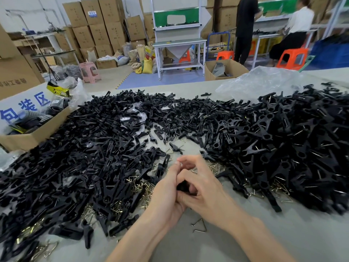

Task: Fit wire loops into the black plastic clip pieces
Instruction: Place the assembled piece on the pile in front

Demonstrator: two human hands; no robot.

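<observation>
We are holding one black clip piece (183, 186) between both hands over the table (283, 233), so hidden that we cannot tell which way its long axis is running. Our left hand (167, 191) is curling round it from the left, thumb pointing up and away. Our right hand (204, 188) is gripping it from the right, fingers bent over the top. A loose wire loop (200, 225) is lying flat beside our wrists.
</observation>
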